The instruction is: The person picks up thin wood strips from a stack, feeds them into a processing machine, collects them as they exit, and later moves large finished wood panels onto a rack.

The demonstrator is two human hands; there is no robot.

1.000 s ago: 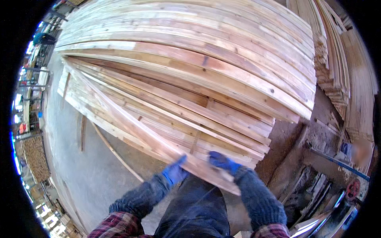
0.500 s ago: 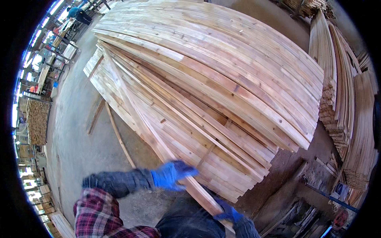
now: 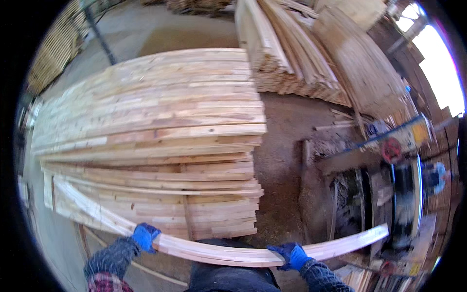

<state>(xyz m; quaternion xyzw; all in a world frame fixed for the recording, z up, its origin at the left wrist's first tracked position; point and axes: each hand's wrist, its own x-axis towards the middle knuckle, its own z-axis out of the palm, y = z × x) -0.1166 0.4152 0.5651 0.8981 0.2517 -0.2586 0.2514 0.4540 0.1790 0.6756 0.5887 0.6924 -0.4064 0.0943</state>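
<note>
A long pale wooden board (image 3: 214,251) runs across in front of my body, bent to a curve by the lens. My left hand (image 3: 146,237), in a blue glove, is closed around it at the left. Farther right my right hand (image 3: 292,256), in a matching glove, grips the same board with fingers over its top. The board's left end lies over the large stack of planks (image 3: 194,104). Its right end reaches out near the black roller (image 3: 404,199) of a machine.
A red handwheel (image 3: 391,149) sits on the machine frame at the right. Behind the floor strip (image 3: 282,146) stand more piles of long planks (image 3: 292,80). A thin wooden strip (image 3: 155,277) lies low at the left, and short wood pieces (image 3: 357,278) are at the lower right.
My view has swung to the right, bringing the machine into sight. The board now lies crosswise instead of slanting toward me. My hands are farther apart on it.
</note>
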